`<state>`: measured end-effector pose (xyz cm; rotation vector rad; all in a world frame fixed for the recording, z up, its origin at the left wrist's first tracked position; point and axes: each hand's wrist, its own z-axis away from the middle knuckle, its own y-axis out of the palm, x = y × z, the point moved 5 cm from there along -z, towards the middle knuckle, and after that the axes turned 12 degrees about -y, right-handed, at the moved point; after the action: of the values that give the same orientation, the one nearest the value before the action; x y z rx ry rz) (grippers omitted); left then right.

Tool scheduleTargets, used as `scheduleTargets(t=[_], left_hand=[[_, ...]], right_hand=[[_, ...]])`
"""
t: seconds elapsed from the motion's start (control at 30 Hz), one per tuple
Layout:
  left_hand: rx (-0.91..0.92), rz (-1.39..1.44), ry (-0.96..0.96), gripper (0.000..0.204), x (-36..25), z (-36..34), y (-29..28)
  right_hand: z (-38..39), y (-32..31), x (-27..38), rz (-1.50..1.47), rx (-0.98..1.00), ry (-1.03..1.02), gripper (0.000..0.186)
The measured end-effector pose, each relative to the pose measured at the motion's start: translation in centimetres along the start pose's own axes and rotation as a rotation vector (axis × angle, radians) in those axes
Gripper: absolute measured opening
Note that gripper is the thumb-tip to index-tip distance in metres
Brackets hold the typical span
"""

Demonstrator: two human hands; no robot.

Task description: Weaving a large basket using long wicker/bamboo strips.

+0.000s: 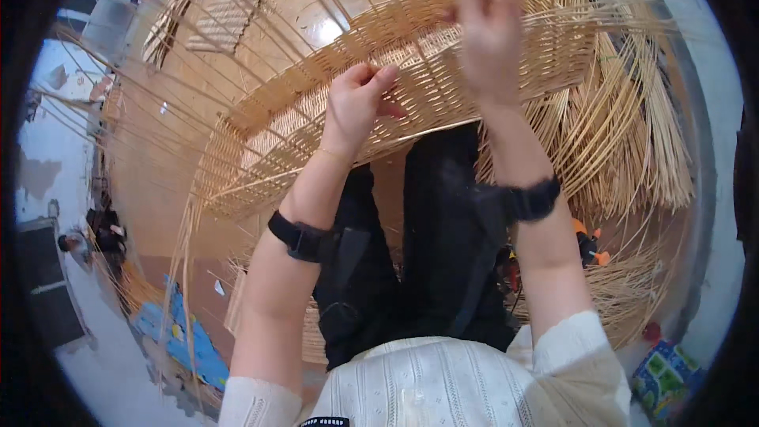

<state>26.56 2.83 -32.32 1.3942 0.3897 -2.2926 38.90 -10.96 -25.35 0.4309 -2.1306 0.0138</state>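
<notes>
A long wicker basket (443, 83) of pale cane lies slanted across my lap, its upright stakes sticking out far beyond the woven walls. At the near wall, my left hand (357, 107) is closed with the fingers curled against the weave and the thumb pointing right. My right hand (490, 39) is raised over the right half of the basket, smeared by motion. Its fingers are too blurred to show whether they hold a strand. Loose cane ends stretch from the basket's right end, and others hang down at its left end.
Bundles of long cane (624, 126) lie to the right. A flat woven piece (229, 20) rests on the floor at the far left. Cane scraps (632, 285) and an orange-handled tool (601, 258) lie at lower right. A blue sheet (186, 332) lies at lower left.
</notes>
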Motion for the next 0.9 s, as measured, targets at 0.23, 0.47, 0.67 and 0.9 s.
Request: scheduleTargets(t=[0.23,0.47,0.67,0.9], left_hand=[[-0.202,-0.151,0.267,0.027,0.2,6.4,-3.5],[-0.764,-0.149,0.104,0.023,12.5,18.1,-23.0],[-0.678,-0.542,0.271,0.033,10.2,17.5,-24.0],[-0.643,-0.524,0.194,0.028,11.8,15.4,-25.2]], right_hand=[[3.9,-8.3,-0.5,0.387,-0.046,0.08,0.023],[20.1,10.2,3.9,-0.102,0.713,0.593,0.029],[24.6,16.5,1.6,-0.57,0.208,0.843,0.033],[19.6,22.4,5.1,0.099,0.685,-0.146,0.044]])
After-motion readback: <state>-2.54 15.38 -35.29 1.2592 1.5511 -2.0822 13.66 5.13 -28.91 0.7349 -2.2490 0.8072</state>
